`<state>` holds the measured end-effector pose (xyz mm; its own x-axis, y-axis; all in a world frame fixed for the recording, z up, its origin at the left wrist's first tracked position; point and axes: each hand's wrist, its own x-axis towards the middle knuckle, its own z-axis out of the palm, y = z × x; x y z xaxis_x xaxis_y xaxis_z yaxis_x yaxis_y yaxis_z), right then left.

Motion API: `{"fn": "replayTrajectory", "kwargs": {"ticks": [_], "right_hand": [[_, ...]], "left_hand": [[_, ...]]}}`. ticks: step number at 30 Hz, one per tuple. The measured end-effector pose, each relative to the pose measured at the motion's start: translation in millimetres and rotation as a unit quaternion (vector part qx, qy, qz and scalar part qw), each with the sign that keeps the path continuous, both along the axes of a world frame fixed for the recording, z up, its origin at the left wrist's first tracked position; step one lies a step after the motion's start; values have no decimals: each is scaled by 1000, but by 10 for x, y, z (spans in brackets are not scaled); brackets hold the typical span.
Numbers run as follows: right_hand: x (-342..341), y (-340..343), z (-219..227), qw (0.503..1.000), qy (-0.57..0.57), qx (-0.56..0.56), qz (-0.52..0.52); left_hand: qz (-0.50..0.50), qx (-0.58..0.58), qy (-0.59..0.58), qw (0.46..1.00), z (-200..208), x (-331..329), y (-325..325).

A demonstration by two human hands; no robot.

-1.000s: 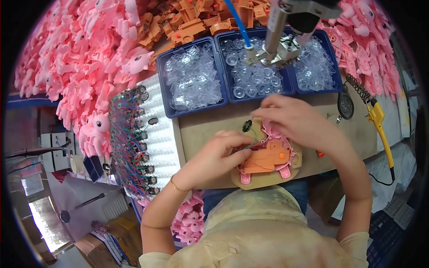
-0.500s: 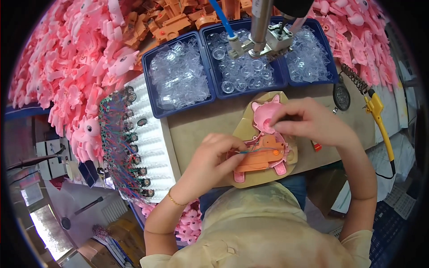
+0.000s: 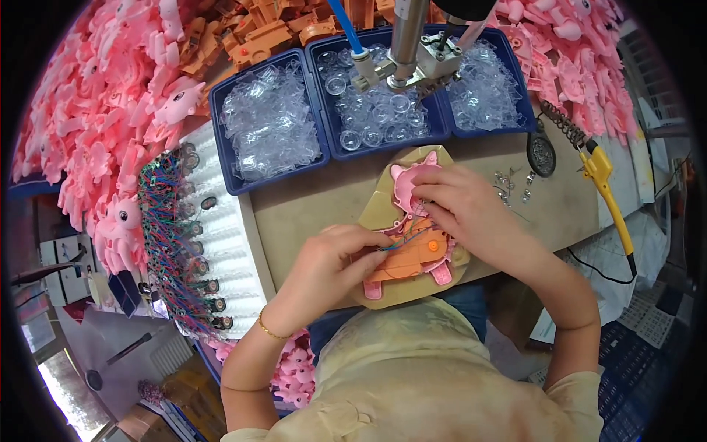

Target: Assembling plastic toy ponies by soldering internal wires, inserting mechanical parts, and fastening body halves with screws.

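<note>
A pink animal-shaped toy half-shell [image 3: 407, 193] lies open side up on a tan holder [image 3: 378, 193]. An orange housing [image 3: 401, 262] with a small round orange part fills its body. Thin coloured wires [image 3: 401, 241] run across the housing's upper edge. My left hand [image 3: 329, 264] is closed, thumb and forefinger pinching the wires at the housing's left side. Over the lower part of the shell's head, my right hand [image 3: 464, 210] has its fingers bent together; what they hold is hidden.
Blue bins [image 3: 329, 132] of clear plastic parts stand beyond the holder, under a metal tool head [image 3: 409, 66]. Wired round components [image 3: 177, 243] line the left. Pink shells [image 3: 88, 110] are heaped behind. Small metal parts [image 3: 504, 184] and a yellow-handled tool [image 3: 600, 177] lie to the right.
The whole view has shifted, so things appear further left. My right hand has turned and moved over the shell's head, uncovering the small metal parts. My left hand keeps its pinch on the wires.
</note>
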<state>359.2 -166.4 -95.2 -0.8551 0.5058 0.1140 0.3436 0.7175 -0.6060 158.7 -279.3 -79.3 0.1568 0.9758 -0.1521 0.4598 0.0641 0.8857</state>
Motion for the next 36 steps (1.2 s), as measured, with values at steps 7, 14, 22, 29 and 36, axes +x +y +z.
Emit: {"fn": "replayTrajectory", "kwargs": {"ticks": [7,14,22,29,36], "right_hand": [[-8,-10,33,998,5,-32,-47],[-24,33,62,997,-79,-20,-9],[-238,271,189,986,-144,-47,65],[-219,233,168,977,-145,-146,46],[-36,-555,232,978,148,29,146]], "left_hand": [[-10,-12,-20,1000,13,-8,35],[19,-102,-86,991,14,-34,63],[39,-230,-150,961,74,-73,142],[44,-264,-181,946,39,-124,139],[37,-258,-225,939,-13,-110,144]]}}
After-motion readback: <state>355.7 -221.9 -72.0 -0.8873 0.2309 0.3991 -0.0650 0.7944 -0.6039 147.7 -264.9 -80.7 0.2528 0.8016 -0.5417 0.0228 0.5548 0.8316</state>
